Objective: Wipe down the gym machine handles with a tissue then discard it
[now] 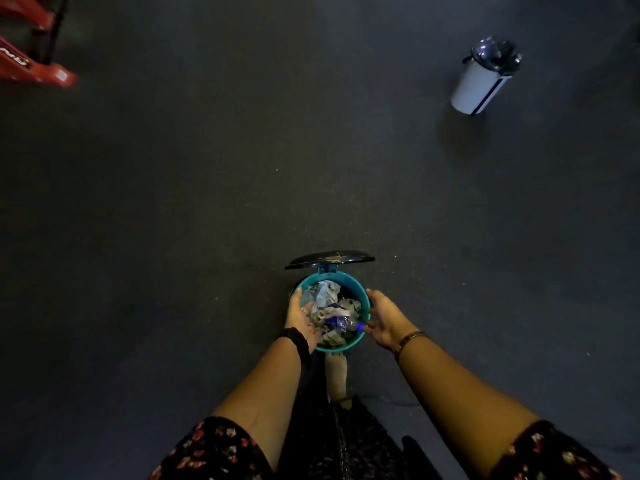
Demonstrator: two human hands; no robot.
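1. the person is standing right over a small teal bin, and its dark lid is standing open at the far side. a foot is showing just below the bin, probably working a pedal, though i can't see one.
2. progress-wise, i'm reading this as the very end. no handles are showing anywhere, only a bit of red machine frame sitting well away in the far left corner, so the wiping part is looking done.
3. the left hand is hanging over the left side of the rim with the fingers straight and spread, gripping nothing.
4. the right hand is hovering at the right side of the rim, fingers loose and wide, also carrying nothing.
5. the tissue, i'm guessing, is the pale crumpled wad lying on top of the rubbish inside the bin, just beside the left fingertips and apart from the right hand. the bin is stuffed with paper scraps, so i can't say for sure which piece it is.
6. what's remaining, as far as i can judge: pulling both hands back and letting the lid drop.
7. a 2nd white bin is standing far off to the right.
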